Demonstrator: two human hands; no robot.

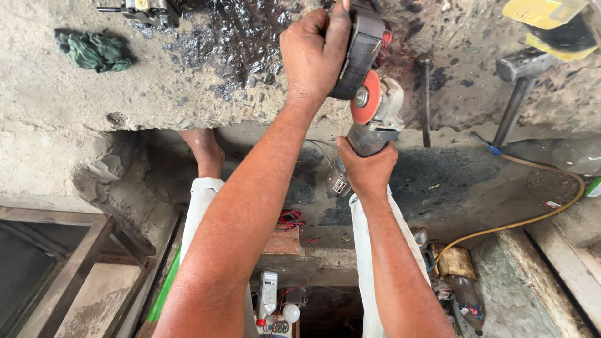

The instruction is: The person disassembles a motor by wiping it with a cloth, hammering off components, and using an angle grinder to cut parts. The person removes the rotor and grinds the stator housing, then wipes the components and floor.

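Grey metal makes up the body of the angle grinder (366, 141), which the right hand (366, 169) grips with its fingers wrapped fully around the barrel, just above the person's knees. The grinder points away from the person, and its orange-red disc (365, 97) sits at the far end, facing left toward the other hand. Beyond it, the left hand (313, 53) is curled tight around a dark, curved metal part (358, 56), pressing it against the stained concrete counter (188, 87); the disc sits just beside the lower edge of that part, though whether the two touch cannot be told.

Nearest of all, between the pale trouser legs, lie a small white meter (268, 291) and a tangle of red wires (289, 219). A yellow hose (532, 219) loops across the floor to the right.

Farther off on the counter, a crumpled green rag (94, 50) lies at the left, well apart from the hands. A hammer (516, 84) rests at the right with its handle sloping toward the near edge, and a thin dark rod (426, 100) lies between it and the grinder. A yellow and black tool (551, 22) sits at the far right corner.
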